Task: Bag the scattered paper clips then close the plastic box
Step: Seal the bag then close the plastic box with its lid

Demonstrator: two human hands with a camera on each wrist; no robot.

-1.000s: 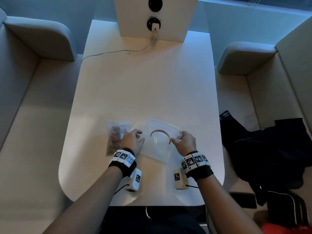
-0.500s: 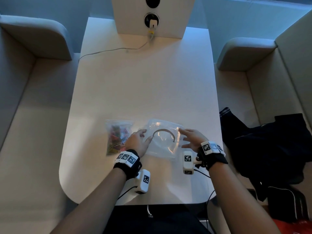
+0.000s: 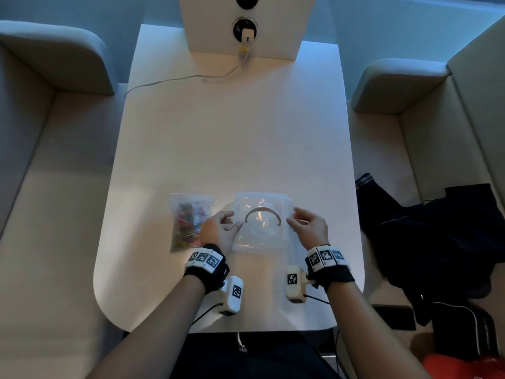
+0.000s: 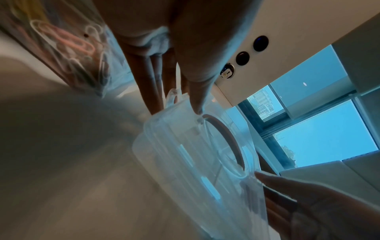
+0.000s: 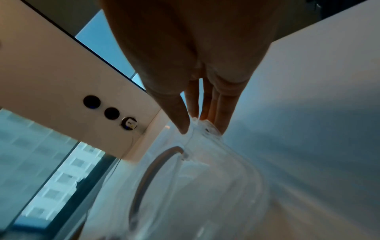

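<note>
Since half a second ago the right hand (image 3: 310, 228) has swung back toward the plastic box (image 3: 261, 222), and its wrist has turned so the marker band faces up again. Both hands now flank the box, which sits on the white worktop (image 3: 232, 138). From the right wrist view, the thumb and fingertips (image 5: 223, 116) pinch a small tab at the box's right edge. The left hand (image 3: 220, 231) sits at the box's left edge; in the left wrist view its thumb tip presses on the lid by the end of the curved grey handle (image 3: 263, 213), with the fingers reaching down the box's side. The clear lid lies on the box. Just left of the box, touching the left hand's outer side, lies a clear zip bag (image 3: 188, 220) filled with coloured paper clips (image 4: 68, 43).
</note>
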